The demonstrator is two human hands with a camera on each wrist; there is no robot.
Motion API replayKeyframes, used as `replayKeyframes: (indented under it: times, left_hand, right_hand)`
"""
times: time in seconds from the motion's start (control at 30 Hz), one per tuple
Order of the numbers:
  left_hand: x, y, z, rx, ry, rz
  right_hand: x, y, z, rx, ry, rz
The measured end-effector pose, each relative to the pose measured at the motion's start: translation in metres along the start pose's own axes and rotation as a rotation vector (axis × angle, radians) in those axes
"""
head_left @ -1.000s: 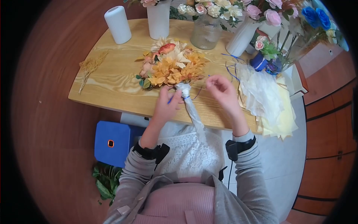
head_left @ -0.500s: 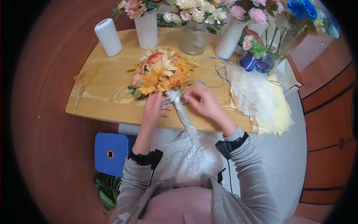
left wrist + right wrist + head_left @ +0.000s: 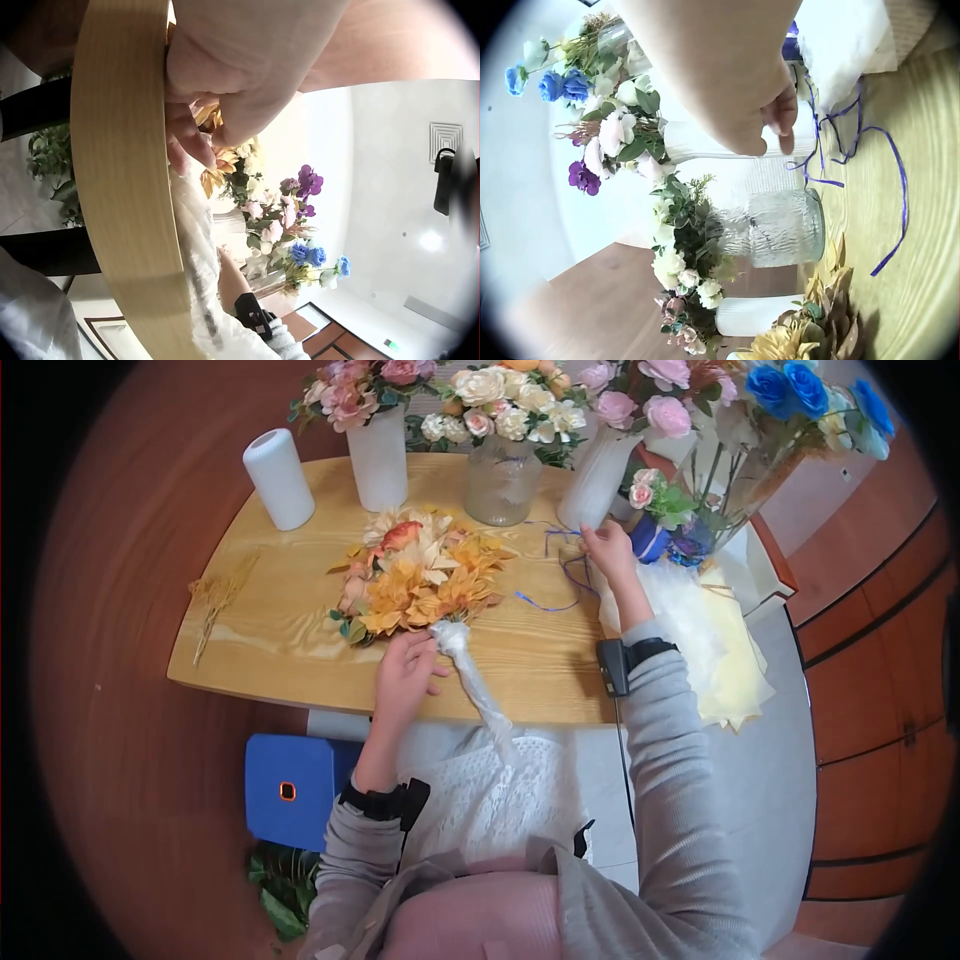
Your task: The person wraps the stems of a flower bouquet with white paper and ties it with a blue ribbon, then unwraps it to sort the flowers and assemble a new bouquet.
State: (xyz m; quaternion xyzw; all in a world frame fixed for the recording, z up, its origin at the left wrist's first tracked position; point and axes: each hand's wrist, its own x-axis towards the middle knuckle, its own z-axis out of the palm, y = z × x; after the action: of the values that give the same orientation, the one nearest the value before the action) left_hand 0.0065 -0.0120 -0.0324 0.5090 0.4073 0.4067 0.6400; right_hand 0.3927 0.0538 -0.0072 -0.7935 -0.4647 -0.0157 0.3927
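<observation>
Head view: your bouquet (image 3: pixel 425 580) of orange, yellow and cream flowers lies on the desk (image 3: pixel 300 625), its wrapped stem (image 3: pixel 470 675) running toward you past the front edge. Of your hands, the left hand (image 3: pixel 404 675) is at the upper end of that stem, fingers loosely bent, with no grip evident; contact with the wrap cannot be confirmed here. Your right hand (image 3: pixel 613 557) is over the far right part of the desk, just beside the foot of a white vase (image 3: pixel 595 485) and near the blue ribbon (image 3: pixel 521 596). Pale wrapping sheets (image 3: pixel 735 650) lie at the right edge; dried grass (image 3: pixel 217 595) lies at the far left.

Left wrist view: your left thumb stands apart from the fingers, which are partly bent beside the bouquet and above the white plastic of the stem.

Right wrist view: your right fingers are partly bent, with a small gap visible among them. The fingertips are close to the ribbon's loops; whether they touch it cannot be determined. The glass vase (image 3: pixel 784 229) stands near that hand.
</observation>
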Motion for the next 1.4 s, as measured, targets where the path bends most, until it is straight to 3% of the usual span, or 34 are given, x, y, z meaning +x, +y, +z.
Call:
replayKeyframes:
  times: [0.03, 0.07, 0.13, 0.2, 0.27, 0.47, 0.53, 0.57, 0.63, 0.67, 0.73, 0.87, 0.97, 1.03, 1.17, 1.23, 1.37, 1.4]
  left_hand:
    - [0.003, -0.004, -0.001, 0.004, -0.011, 0.03]
    - [0.003, -0.008, -0.001, 0.008, -0.019, 0.054]
    - [0.001, -0.008, 0.0, 0.002, 0.008, 0.043]
    - [0.002, -0.008, 0.002, 0.004, -0.055, 0.057]
    - [0.002, -0.005, 0.001, 0.033, -0.045, 0.042]
    - [0.004, 0.0, 0.001, 0.179, -0.072, -0.069]
    - [0.006, -0.01, 0.005, 0.08, -0.066, 0.27]
    - [0.01, -0.018, 0.004, 0.081, -0.065, 0.268]
    - [0.015, -0.029, 0.003, 0.165, 0.063, 0.499]
    - [0.015, -0.029, 0.002, 0.165, 0.065, 0.501]
    - [0.014, -0.024, 0.001, -0.072, 0.075, 0.34]
    - [0.006, -0.006, -0.002, -0.087, 0.072, 0.249]
    - [0.003, 0.001, -0.002, -0.228, 0.014, 0.257]
    - [-0.001, 0.006, -0.003, -0.48, -0.02, 0.154]
    - [-0.008, 0.002, 0.006, -0.338, 0.074, 0.149]
    - [-0.012, -0.002, 0.012, -0.353, -0.169, -0.004]
    - [-0.001, -0.005, 0.004, -0.259, -0.225, -0.003]
    - [0.0, -0.003, -0.001, -0.109, -0.2, 0.017]
  right_hand:
    - [-0.018, -0.019, -0.009, 0.057, 0.058, -0.126]
    - [-0.034, -0.031, -0.009, 0.06, 0.033, -0.125]
    - [-0.065, -0.054, -0.005, 0.236, 0.013, -0.336]
    - [-0.113, -0.09, -0.02, 0.413, -0.559, -0.133]
    - [-0.155, -0.102, -0.015, 0.604, -0.803, -0.075]
    - [-0.207, -0.134, -0.022, 0.52, -0.72, -0.246]
    - [-0.209, -0.133, -0.018, 0.473, -0.727, -0.236]
    - [-0.21, -0.13, -0.014, 0.551, -0.756, -0.17]
    - [-0.213, -0.124, -0.007, 0.626, -0.782, -0.11]
    - [-0.212, -0.121, -0.004, 0.732, -0.798, -0.012]
    - [-0.212, -0.121, -0.004, 0.836, -0.814, 0.085]
    - [-0.216, -0.125, -0.008, 0.855, -0.794, 0.069]
    - [-0.217, -0.125, -0.005, 0.902, -0.797, 0.073]
    - [-0.218, -0.126, -0.006, 0.938, -0.802, 0.097]
    - [-0.217, -0.137, -0.018, 1.079, -0.76, 0.146]
    - [-0.218, -0.14, -0.02, 1.102, -0.764, 0.163]
    - [-0.22, -0.142, -0.022, 1.08, -0.744, 0.171]
    - [-0.22, -0.141, -0.022, 1.074, -0.728, 0.158]
